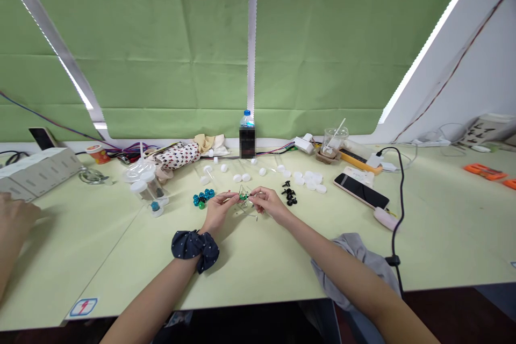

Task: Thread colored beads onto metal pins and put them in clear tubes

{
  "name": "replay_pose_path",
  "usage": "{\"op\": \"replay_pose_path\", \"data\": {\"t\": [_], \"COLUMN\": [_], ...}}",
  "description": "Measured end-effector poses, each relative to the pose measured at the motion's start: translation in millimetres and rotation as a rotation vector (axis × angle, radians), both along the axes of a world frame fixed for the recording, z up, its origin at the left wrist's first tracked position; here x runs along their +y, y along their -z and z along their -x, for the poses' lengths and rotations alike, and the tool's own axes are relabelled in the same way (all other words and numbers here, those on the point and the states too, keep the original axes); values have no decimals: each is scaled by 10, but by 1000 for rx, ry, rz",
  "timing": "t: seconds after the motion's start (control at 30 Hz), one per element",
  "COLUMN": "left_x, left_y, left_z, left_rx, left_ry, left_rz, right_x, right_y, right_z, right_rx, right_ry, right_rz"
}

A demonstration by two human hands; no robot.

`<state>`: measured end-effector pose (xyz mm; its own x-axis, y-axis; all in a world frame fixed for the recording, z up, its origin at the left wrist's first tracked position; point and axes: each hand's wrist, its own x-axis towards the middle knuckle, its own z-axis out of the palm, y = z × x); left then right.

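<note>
Near the middle of the table, my left hand (217, 208) and my right hand (269, 203) meet with fingertips pinched. Between them is a small green piece with thin metal wires (243, 196); its exact kind is too small to make out. Just below the fingers lie thin metal pieces (252, 217) on the tabletop. Left of my left hand sits a cluster of shiny blue balls (204, 195), with a green ball (201, 205) at its near edge. Small black parts with stems (289, 193) are piled to the right of my right hand.
White round caps (310, 178) and clear tubes lie behind my hands. A bottle (247, 137) stands at the back. To the right are a phone (362, 191), a black cable (399, 209) and a plastic cup (335, 140). Another person's hand (16, 220) rests by white boxes at left.
</note>
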<state>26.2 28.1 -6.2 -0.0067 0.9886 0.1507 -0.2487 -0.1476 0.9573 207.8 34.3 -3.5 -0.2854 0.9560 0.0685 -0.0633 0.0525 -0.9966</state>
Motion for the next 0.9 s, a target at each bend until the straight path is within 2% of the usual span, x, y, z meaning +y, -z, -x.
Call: {"op": "replay_pose_path", "data": {"t": [0.2, 0.57, 0.9], "left_x": [31, 16, 19], "left_y": [50, 21, 26], "left_z": [21, 5, 3], "left_rx": [11, 49, 34], "left_ry": [63, 34, 10], "left_rz": [-25, -39, -38], "right_x": [-7, -31, 9], "right_y": [-4, -34, 15], "right_z": [8, 12, 11], "right_rx": [-9, -28, -30], "right_ry": [10, 3, 35], "right_rz": [7, 24, 72]}}
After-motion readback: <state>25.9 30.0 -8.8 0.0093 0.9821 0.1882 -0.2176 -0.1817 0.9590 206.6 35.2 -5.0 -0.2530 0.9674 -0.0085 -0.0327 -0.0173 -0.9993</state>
